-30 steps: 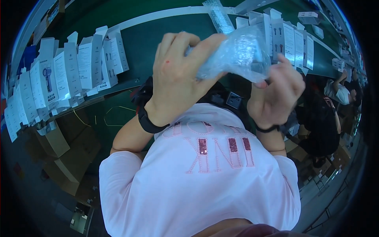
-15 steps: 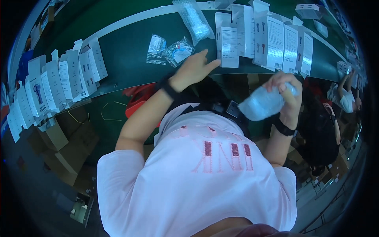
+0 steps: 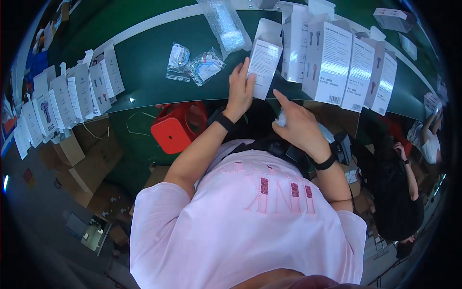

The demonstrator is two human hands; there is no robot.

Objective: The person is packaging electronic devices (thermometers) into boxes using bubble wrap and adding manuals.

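Observation:
An upright white carton (image 3: 266, 67) with its top flap open leans a little at the left end of the right-hand row. My left hand (image 3: 239, 91) grips its left side, fingers along the edge and thumb on the front. My right hand (image 3: 299, 123) is just right of the carton's lower end, index finger stretched toward it. Its other fingers hold a pale bubble-wrapped package (image 3: 282, 118), mostly hidden under the palm. Left of the carton, a clear bubble-wrap bag (image 3: 224, 29) and two small zip bags, one with cables (image 3: 207, 67) and one with a packet (image 3: 178, 61), lie on the green table.
Open-topped white cartons (image 3: 327, 62) stand in a row on the right. Another row of similar cartons (image 3: 77, 96) curves along the left edge. A red stool (image 3: 171, 137) and brown cardboard boxes (image 3: 91, 159) are below the table. A person in black (image 3: 397, 192) is at the right.
My left hand has come onto the end carton, which now tilts apart from its row. My right hand has swung left toward it with the bubble-wrapped package, palm turned down.

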